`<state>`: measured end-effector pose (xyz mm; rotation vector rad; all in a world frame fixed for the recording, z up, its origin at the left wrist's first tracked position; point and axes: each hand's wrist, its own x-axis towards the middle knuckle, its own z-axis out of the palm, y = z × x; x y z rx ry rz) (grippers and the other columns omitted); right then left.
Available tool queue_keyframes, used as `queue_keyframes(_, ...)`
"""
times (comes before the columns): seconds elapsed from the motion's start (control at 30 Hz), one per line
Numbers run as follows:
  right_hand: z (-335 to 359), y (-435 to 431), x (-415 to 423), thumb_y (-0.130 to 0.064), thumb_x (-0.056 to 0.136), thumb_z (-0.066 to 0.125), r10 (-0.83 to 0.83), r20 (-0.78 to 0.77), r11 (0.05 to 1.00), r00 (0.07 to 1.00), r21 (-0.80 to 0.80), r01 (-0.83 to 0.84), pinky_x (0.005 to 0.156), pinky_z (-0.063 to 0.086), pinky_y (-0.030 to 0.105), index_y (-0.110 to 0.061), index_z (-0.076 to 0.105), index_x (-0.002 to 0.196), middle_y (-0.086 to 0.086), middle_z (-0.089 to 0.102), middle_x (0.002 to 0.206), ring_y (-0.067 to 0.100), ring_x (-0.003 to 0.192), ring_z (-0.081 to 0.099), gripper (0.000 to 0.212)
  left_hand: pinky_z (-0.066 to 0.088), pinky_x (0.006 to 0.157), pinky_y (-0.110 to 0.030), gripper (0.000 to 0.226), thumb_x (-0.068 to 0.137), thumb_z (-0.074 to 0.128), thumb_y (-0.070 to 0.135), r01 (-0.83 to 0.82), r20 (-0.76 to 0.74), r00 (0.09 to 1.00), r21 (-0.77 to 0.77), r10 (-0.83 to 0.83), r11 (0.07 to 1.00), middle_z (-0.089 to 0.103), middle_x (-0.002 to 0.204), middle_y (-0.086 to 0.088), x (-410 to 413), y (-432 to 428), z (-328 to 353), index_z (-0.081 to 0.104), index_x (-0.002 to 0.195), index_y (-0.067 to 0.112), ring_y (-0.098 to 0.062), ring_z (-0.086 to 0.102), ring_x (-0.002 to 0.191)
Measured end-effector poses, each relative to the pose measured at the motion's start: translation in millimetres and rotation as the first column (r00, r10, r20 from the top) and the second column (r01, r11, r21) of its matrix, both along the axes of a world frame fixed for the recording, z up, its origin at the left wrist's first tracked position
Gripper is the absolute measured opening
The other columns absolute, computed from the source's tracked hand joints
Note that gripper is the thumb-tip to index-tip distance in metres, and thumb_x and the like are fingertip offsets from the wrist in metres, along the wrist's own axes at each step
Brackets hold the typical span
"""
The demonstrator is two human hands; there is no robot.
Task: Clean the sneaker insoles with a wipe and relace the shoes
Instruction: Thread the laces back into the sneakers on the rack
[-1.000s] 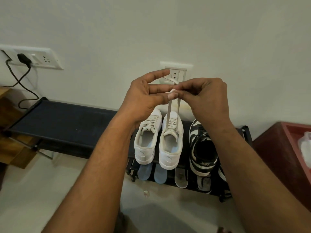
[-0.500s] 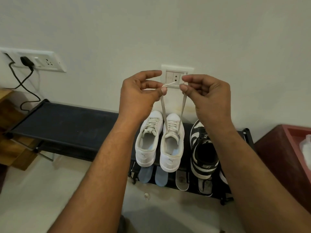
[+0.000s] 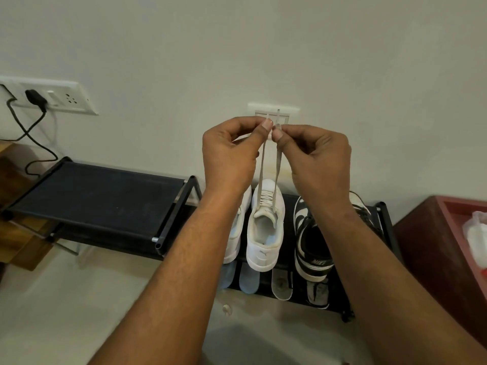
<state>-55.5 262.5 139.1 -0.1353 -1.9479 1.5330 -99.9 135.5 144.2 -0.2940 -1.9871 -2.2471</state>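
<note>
Two white sneakers stand side by side on a black shoe rack; the right one is in full view, the left one is half hidden behind my left forearm. Both ends of the right sneaker's grey lace run straight up from its eyelets. My left hand pinches one lace end between thumb and forefinger, my right hand pinches the other. The two tips stand upright, close together, above my fingers. Pale blue insoles stick out from the rack's lower shelf below the sneakers.
A black-and-white sneaker sits right of the white pair, with more insoles below it. A dark red cabinet holding a white plastic bag stands at the right. A wall socket with a plugged charger is at upper left.
My hands have come closer together and lowered a little, bringing the two lace ends side by side with their tips upright. The sneakers have stayed in place.
</note>
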Motion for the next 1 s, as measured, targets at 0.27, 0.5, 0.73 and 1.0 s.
queue_keyframes(0.27, -5, 2, -5, -0.024, 0.094, 0.078, 0.052, 0.004, 0.998, 0.999, -0.030, -0.052, 0.094, 0.061, 0.041, -0.016, 0.082, 0.111, -0.007, 0.081, 0.099, 0.008, 0.100, 0.076, 0.019, 0.062, 0.078, -0.033, 0.005, 0.096, 0.078, 0.014, 0.037, 0.028, 0.999, 0.042, -0.039, 0.998, 0.082, 0.095, -0.001, 3, 4, 1, 0.082, 0.099, 0.013, -0.015, 0.077, 0.095)
queue_keyframes(0.5, -8, 5, -9, -0.022, 0.095, 0.076, 0.096, 0.031, 0.995, 0.995, -0.010, -0.095, 0.095, 0.060, 0.043, -0.015, 0.082, 0.111, -0.006, 0.081, 0.100, 0.010, 0.101, 0.076, 0.018, 0.064, 0.091, -0.052, 0.009, 0.096, 0.078, 0.017, 0.105, 0.064, 0.992, -0.003, -0.105, 0.994, 0.082, 0.101, -0.005, 3, -1, 3, 0.083, 0.102, 0.012, -0.022, 0.078, 0.103)
queue_keyframes(0.73, -4, 3, -7, -0.028, 0.094, 0.077, 0.109, 0.087, 0.992, 0.990, 0.061, -0.115, 0.090, 0.061, 0.045, -0.020, 0.083, 0.106, -0.011, 0.080, 0.092, 0.009, 0.093, 0.076, 0.015, 0.062, 0.088, -0.042, 0.008, 0.097, 0.078, 0.017, 0.186, 0.072, 0.981, -0.108, -0.179, 0.977, 0.083, 0.100, -0.005, -5, -16, 8, 0.081, 0.103, 0.012, -0.021, 0.078, 0.103)
queue_keyframes(1.0, -30, -2, -14, -0.010, 0.105, 0.060, 0.333, 0.119, 0.942, 0.935, -0.086, -0.325, 0.100, 0.054, 0.026, -0.011, 0.077, 0.119, -0.003, 0.080, 0.109, 0.010, 0.111, 0.072, 0.022, 0.060, 0.070, -0.022, 0.010, 0.105, 0.067, 0.014, 0.127, 0.071, 0.990, -0.015, -0.126, 0.992, 0.080, 0.104, -0.004, -3, -11, 8, 0.075, 0.099, 0.012, -0.008, 0.074, 0.081)
